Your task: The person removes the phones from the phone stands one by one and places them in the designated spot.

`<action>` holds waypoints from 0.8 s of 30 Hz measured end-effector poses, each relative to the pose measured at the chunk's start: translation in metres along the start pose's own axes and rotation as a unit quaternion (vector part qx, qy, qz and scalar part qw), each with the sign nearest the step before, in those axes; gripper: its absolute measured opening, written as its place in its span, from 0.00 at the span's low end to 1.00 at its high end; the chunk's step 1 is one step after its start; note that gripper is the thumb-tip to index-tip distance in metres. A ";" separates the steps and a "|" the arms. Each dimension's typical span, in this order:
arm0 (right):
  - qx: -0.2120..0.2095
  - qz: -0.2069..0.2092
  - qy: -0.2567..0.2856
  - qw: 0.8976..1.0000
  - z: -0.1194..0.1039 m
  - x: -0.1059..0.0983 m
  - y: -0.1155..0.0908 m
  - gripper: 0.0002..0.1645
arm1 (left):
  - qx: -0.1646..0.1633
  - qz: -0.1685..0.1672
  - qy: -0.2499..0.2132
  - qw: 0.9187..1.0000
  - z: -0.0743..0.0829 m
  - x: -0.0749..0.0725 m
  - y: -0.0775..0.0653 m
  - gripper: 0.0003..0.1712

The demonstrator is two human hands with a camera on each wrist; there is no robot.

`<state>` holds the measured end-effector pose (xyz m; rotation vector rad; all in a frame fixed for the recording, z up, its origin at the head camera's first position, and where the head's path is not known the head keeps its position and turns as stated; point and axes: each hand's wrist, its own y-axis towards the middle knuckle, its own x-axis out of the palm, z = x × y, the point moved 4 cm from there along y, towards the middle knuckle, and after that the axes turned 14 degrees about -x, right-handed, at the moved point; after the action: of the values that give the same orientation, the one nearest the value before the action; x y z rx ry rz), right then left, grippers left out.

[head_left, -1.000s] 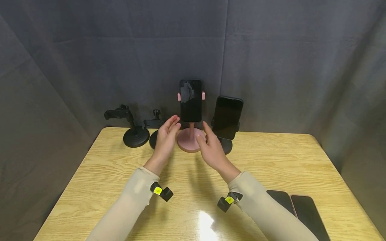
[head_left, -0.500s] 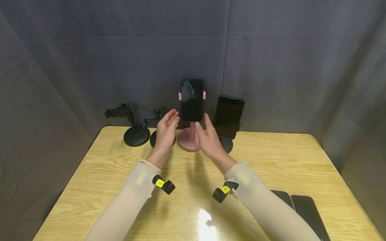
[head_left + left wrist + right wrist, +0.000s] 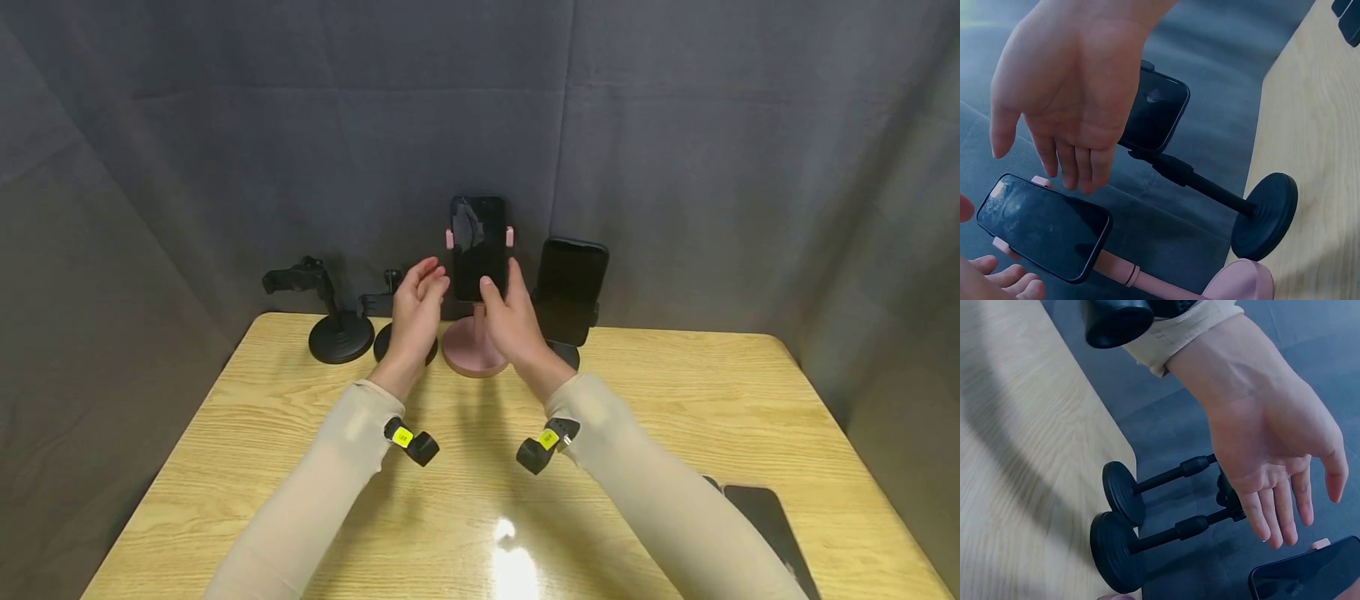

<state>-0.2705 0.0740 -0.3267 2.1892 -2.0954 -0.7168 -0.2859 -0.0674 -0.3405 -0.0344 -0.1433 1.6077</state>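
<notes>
A dark-screened phone (image 3: 480,242) stands upright in the clamp of a pink phone stand (image 3: 470,353), gripped at both sides by pink pads (image 3: 1004,246). My left hand (image 3: 416,317) hovers left of it, palm turned inward, fingers loosely extended and holding nothing. On the other side is my right hand (image 3: 517,325), its thumb overlapping the lower screen in the head view. Its fingers extend straight near the phone's right edge; in the left wrist view this hand (image 3: 1079,94) shows a bare palm. The right wrist view shows my left palm (image 3: 1260,437) bare too.
A second phone (image 3: 572,283) leans in a black stand just to the right. Two black stands without phones stand left, one (image 3: 341,337) farther out, the other (image 3: 382,340) partly behind my left hand. Phones (image 3: 765,517) lie at the front right. A grey curtain (image 3: 675,150) hangs behind.
Both hands have risen and moved forward alongside the phone on the pink stand. My right hand has also shifted left, bringing its thumb over the screen. The stands stay put.
</notes>
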 end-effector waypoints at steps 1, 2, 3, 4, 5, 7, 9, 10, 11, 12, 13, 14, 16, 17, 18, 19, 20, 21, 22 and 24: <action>0.007 0.004 -0.001 1.000 0.000 -0.001 0.002 0.42 | -0.001 -0.002 0.002 1.000 0.001 0.001 0.001 0.28; 0.011 0.009 0.000 1.000 -0.001 -0.001 0.004 0.42 | -0.002 -0.002 0.004 1.000 0.002 0.002 0.002 0.28; 0.015 0.013 0.001 1.000 -0.002 -0.001 0.007 0.42 | -0.004 -0.003 0.005 1.000 0.003 0.003 0.004 0.28; 0.017 0.018 0.008 1.000 -0.002 -0.001 0.009 0.42 | -0.006 -0.004 0.004 1.000 0.004 0.003 0.005 0.28; 0.022 0.022 0.014 0.999 -0.003 -0.001 0.012 0.42 | -0.007 -0.005 0.001 1.000 0.005 0.004 0.006 0.28; 0.037 0.033 0.024 0.999 -0.003 -0.001 0.016 0.42 | -0.012 -0.003 -0.002 1.000 0.006 0.005 0.009 0.28; 0.051 0.043 0.033 0.997 -0.003 -0.002 0.020 0.42 | -0.018 0.000 -0.004 1.000 0.007 0.006 0.011 0.28; 0.058 0.047 0.033 0.997 -0.002 -0.002 0.022 0.42 | -0.020 0.001 -0.004 1.000 0.008 0.007 0.013 0.29; 0.066 0.051 0.031 0.996 -0.002 -0.003 0.024 0.41 | -0.022 0.003 -0.003 1.000 0.008 0.007 0.014 0.29; 0.070 0.053 0.030 0.996 -0.002 -0.003 0.026 0.41 | -0.025 0.005 -0.002 1.000 0.009 0.008 0.016 0.29; 0.074 0.055 0.031 0.995 -0.001 -0.004 0.027 0.40 | -0.026 0.005 -0.003 1.000 0.009 0.009 0.018 0.29; 0.078 0.056 0.034 0.995 -0.001 -0.005 0.029 0.40 | -0.029 0.006 -0.003 1.000 0.010 0.009 0.019 0.30; 0.087 0.057 0.046 0.993 -0.001 -0.005 0.032 0.39 | -0.035 0.008 -0.005 0.999 0.011 0.010 0.022 0.31; 0.093 0.058 0.054 0.993 0.000 -0.005 0.033 0.38 | -0.038 0.008 -0.007 0.999 0.011 0.010 0.024 0.31; 0.098 0.059 0.059 0.992 0.000 -0.006 0.035 0.38 | -0.043 0.008 -0.007 0.999 0.011 0.011 0.025 0.32; 0.103 0.060 0.064 0.991 0.000 -0.006 0.036 0.38 | -0.046 0.009 -0.008 0.999 0.011 0.011 0.026 0.32; 0.107 0.062 0.068 0.990 0.000 -0.006 0.037 0.38 | -0.049 0.009 -0.008 0.999 0.011 0.011 0.027 0.33; 0.111 0.065 0.072 0.989 -0.001 -0.006 0.038 0.37 | -0.052 0.008 -0.009 0.999 0.011 0.012 0.028 0.33; 0.115 0.066 0.074 0.988 0.000 -0.007 0.040 0.37 | -0.055 0.006 -0.009 0.998 0.011 0.012 0.028 0.33; 0.120 0.068 0.082 0.987 -0.001 -0.007 0.042 0.37 | -0.057 0.004 -0.010 0.998 0.011 0.013 0.030 0.33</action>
<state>-0.3098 0.0768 -0.3102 2.0996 -2.3200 -0.2765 -0.3171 -0.0561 -0.3323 -0.1062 -0.2507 1.6063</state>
